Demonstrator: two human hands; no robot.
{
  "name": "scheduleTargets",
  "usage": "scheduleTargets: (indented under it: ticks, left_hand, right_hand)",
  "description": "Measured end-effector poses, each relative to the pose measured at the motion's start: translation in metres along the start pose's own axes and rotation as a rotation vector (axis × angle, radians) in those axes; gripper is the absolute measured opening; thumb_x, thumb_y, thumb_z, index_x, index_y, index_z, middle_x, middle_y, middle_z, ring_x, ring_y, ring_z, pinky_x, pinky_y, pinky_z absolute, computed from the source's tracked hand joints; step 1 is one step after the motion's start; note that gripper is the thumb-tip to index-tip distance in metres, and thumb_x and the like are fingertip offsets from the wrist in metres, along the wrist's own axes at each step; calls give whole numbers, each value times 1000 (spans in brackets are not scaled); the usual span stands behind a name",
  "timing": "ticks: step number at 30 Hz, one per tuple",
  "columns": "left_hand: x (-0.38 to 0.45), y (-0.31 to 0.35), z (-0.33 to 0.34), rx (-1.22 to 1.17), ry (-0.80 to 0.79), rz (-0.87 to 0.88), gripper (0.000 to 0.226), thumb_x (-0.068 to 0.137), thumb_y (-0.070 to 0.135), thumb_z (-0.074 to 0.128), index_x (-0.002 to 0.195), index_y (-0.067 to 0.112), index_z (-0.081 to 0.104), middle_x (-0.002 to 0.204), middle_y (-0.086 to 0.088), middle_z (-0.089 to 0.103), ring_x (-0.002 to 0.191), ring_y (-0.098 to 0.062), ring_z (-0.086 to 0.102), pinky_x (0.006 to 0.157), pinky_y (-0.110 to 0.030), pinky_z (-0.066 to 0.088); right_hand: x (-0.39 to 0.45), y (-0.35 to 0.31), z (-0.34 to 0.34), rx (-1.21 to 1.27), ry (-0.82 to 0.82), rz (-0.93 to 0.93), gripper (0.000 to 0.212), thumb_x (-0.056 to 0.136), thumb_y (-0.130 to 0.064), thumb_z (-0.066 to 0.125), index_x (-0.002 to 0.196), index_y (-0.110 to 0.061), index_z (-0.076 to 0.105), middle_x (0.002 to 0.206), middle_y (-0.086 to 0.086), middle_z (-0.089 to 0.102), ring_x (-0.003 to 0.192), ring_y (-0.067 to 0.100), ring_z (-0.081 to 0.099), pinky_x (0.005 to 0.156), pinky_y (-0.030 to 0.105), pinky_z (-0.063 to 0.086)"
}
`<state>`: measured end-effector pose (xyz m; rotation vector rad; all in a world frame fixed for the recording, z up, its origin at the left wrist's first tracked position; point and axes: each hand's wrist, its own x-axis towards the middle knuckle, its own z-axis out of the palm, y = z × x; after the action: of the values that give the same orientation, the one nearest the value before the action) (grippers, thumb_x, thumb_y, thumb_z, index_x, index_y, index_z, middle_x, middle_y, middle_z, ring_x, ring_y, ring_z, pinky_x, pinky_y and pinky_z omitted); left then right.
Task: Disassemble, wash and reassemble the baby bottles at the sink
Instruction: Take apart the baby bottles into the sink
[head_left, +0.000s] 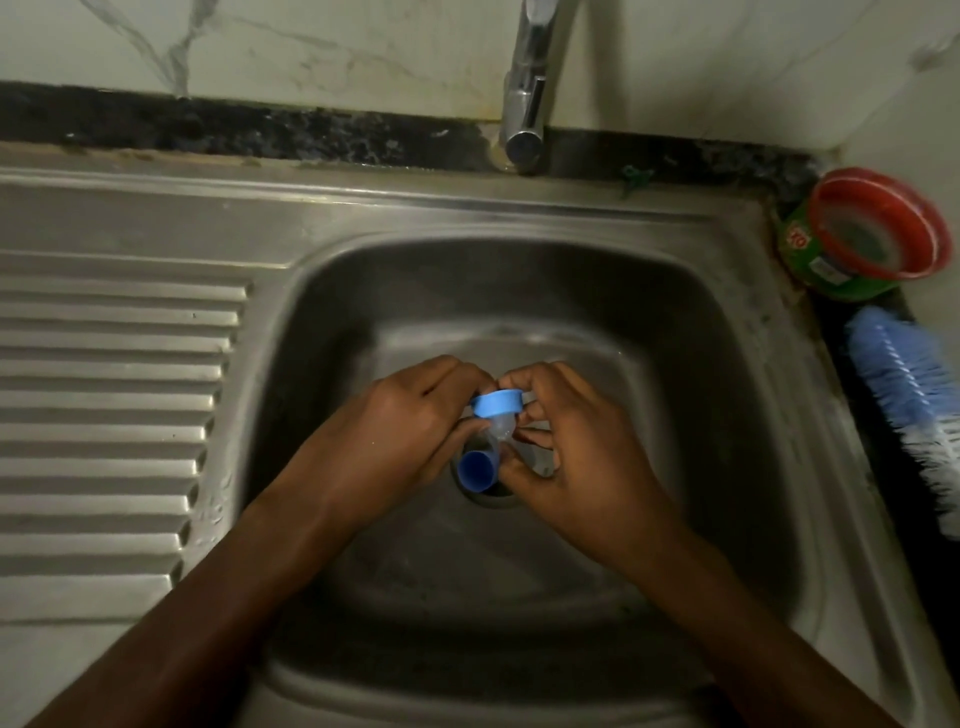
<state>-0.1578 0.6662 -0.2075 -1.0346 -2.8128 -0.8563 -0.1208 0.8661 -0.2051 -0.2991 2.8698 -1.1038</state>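
Both my hands meet over the middle of the steel sink basin (649, 322). My left hand (400, 426) and my right hand (571, 441) pinch a light blue screw ring (496, 402) with a clear teat (504, 428) pointing down from it. Below the ring my left hand also holds a clear bottle part with a darker blue round end (477, 470); how the fingers wrap it is partly hidden. Under my hands lies the drain (493, 496).
A chrome tap (527, 104) stands at the back, with no water running. A ribbed draining board (114, 415) lies to the left. At the right edge stand a green tub with a red rim (872, 234) and a blue-and-white bottle brush (909, 395).
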Motion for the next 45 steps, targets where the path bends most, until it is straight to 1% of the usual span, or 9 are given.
scheduleTargets:
  ticks: [3,6,12,19,23,27,31,37,45]
  left_hand:
    - [0,1,-1,23,30,0,26,97,27,65,118,12,66,108,-1,67,87,-17,67,71,-36,59]
    - [1,1,-4,-29,43,-29,37,101,39,48,122,13,64,111,0,67,91,-12,66,77,-28,57]
    - [3,7,2,-189,41,-79,28,102,38,54,123,20,60,112,8,64,99,-11,64,84,-33,56]
    - [0,19,2,-284,84,-91,20,95,29,67,115,26,66,107,13,69,100,-9,68,83,-31,58]
    - [-7,27,0,-275,142,-57,22,86,28,79,105,27,68,97,16,70,94,-5,70,77,-24,59]
    - [-12,32,-2,-231,157,-18,20,86,29,78,103,23,70,91,14,72,90,-4,70,74,-22,59]
    - [-13,37,-2,-188,214,12,22,88,36,78,101,19,71,88,11,73,84,-5,71,69,-24,60]
    - [-16,38,-4,-138,268,35,24,84,35,82,96,17,72,83,10,73,78,-5,71,69,-22,59]
    - [-15,32,-1,-157,290,43,24,79,37,85,88,19,72,77,10,71,74,-9,70,69,-25,58]
  right_hand:
    - [4,0,-2,47,-14,-20,48,80,-28,80,123,-23,59,117,-12,58,103,4,59,89,25,51]
    - [5,5,-7,108,-23,-45,57,76,-29,82,127,-24,58,119,-13,62,107,7,63,90,33,57]
    - [4,9,-12,0,97,-100,39,79,-35,80,114,-29,62,101,-20,63,93,-9,59,82,7,45]
    - [-3,11,-10,-112,233,-157,18,83,-33,73,90,-18,66,79,-10,61,70,5,56,69,5,37]
    - [-5,8,-5,-173,241,-259,30,90,-45,54,96,-18,65,84,-9,61,69,2,53,64,5,36]
    - [-10,7,-6,-220,255,-343,23,88,-37,60,92,-15,60,81,-4,54,67,8,46,60,15,29]
    - [-14,2,-11,-223,245,-330,22,89,-33,67,98,-13,63,85,-2,58,73,11,51,63,22,39]
    - [-26,-9,-17,-118,223,-290,25,83,-29,76,105,-20,69,86,-15,62,73,-3,56,67,5,40]
    - [-25,-9,-16,-134,211,-318,23,85,-29,72,105,-18,69,91,-6,67,80,6,60,67,10,42]
